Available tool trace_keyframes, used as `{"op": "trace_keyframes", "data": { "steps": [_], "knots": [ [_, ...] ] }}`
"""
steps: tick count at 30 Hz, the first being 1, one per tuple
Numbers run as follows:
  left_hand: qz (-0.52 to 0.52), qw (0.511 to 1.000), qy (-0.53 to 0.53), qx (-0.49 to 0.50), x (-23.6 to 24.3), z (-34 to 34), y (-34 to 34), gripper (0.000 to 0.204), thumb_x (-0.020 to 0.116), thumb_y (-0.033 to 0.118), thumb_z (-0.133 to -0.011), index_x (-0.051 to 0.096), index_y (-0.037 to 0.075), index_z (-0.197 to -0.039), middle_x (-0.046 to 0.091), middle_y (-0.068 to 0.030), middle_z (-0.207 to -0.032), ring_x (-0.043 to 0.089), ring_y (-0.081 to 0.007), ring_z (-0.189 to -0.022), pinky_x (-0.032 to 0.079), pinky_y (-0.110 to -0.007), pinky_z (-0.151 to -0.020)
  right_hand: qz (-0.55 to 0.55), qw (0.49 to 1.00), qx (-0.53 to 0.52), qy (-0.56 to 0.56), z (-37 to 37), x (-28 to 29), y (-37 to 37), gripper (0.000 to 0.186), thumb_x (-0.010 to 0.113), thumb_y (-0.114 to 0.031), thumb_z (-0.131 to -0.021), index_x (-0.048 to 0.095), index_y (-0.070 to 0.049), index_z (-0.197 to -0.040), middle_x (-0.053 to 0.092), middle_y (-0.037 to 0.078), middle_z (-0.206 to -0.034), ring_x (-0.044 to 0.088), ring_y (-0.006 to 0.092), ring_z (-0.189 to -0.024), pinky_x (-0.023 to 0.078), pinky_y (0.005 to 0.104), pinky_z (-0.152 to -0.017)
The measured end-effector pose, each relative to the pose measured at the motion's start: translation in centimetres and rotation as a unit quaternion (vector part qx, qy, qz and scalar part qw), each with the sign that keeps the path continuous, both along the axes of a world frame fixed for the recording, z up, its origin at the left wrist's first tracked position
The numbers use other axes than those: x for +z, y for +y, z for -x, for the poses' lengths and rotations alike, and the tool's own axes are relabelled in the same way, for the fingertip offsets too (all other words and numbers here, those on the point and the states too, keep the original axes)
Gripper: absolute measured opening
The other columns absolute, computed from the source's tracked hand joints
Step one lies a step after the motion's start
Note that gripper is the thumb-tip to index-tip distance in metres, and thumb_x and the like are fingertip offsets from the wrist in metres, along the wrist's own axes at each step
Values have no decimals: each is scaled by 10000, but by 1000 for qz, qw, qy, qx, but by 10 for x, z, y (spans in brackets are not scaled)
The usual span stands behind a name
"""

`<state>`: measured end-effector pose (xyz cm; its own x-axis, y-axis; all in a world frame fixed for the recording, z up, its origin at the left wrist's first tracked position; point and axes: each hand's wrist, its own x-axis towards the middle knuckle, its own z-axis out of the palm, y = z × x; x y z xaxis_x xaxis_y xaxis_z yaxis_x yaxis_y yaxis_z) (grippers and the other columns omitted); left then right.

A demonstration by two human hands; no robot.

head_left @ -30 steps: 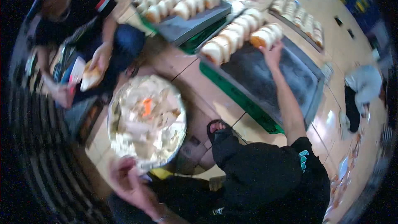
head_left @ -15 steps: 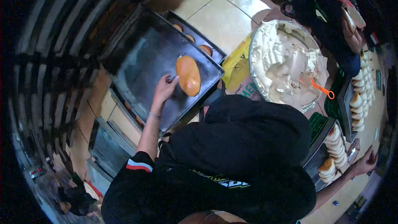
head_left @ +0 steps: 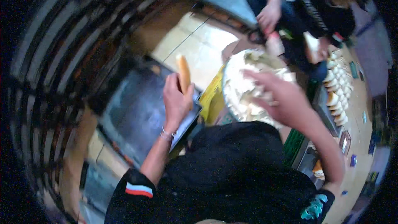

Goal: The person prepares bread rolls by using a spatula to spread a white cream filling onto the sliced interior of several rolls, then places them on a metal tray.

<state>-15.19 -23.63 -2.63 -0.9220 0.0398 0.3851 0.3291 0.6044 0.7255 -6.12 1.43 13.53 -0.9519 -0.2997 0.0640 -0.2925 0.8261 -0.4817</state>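
My left hand (head_left: 177, 99) grips a long golden bun (head_left: 183, 72) upright above the dark baking tray (head_left: 132, 110). My right hand (head_left: 273, 95), blurred, hangs over a large round bowl of pale cream (head_left: 237, 83) with its fingers apart and nothing visible in them. The cream is partly hidden behind that hand. A yellow sack (head_left: 207, 101) lies beside the bowl, partly covered by it.
A co-worker (head_left: 315, 4) at the upper right handles a cream-topped bun. Rows of cream-topped buns (head_left: 338, 93) stand on the right. A dark slatted rack (head_left: 45, 70) fills the left side. Another tray (head_left: 224, 4) is at the top.
The view has swung left. My left hand has lifted the bun that lay on the tray. My right hand has moved from the right side to over the cream bowl.
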Motion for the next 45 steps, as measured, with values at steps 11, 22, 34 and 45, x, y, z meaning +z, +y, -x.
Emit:
{"op": "trace_keyframes", "data": {
  "steps": [11, 22, 34, 45],
  "knots": [
    [-262, 907, 36, -327, 146, 17, 100, 518, 774, 150, -819, 567, -26, -1260, 638, -118, -1181, 633, -212, -1017, 514, -325, -834, 203, 961, -103, 157, -14, 20, 73, 586, 874, -141, -715, 500, -82, -1163, 606, 79, -1031, 652, 156, -974, 560, 311, -819],
    [-253, 768, -296, -508, 187, 20, 148, 554, 705, 79, -881, 449, -46, -1356, 661, -124, -1160, 678, -162, -994, 635, -279, -703, 121, 966, -43, 223, -45, 23, 101, 513, 822, -68, -696, 696, -161, -1185, 614, 104, -1154, 624, 239, -1062, 529, 311, -877],
    [-379, 703, -384, -464, 168, 8, 135, 557, 666, -45, -855, 447, 10, -1364, 631, -128, -1199, 672, -189, -1034, 646, -293, -716, 211, 949, -55, 230, -32, 9, 96, 426, 830, -99, -716, 747, -145, -1132, 561, 102, -1230, 544, 258, -1188, 440, 368, -1028],
    [-539, 597, -418, -422, 169, -7, 134, 546, 651, 7, -904, 412, 42, -1393, 579, -158, -1259, 650, -243, -1091, 579, -380, -932, 426, 895, -103, 87, -17, -1, 84, 222, 745, -190, -875, 753, -26, -1024, 551, 67, -1252, 561, 132, -1061, 490, 269, -847]
  ]
}}
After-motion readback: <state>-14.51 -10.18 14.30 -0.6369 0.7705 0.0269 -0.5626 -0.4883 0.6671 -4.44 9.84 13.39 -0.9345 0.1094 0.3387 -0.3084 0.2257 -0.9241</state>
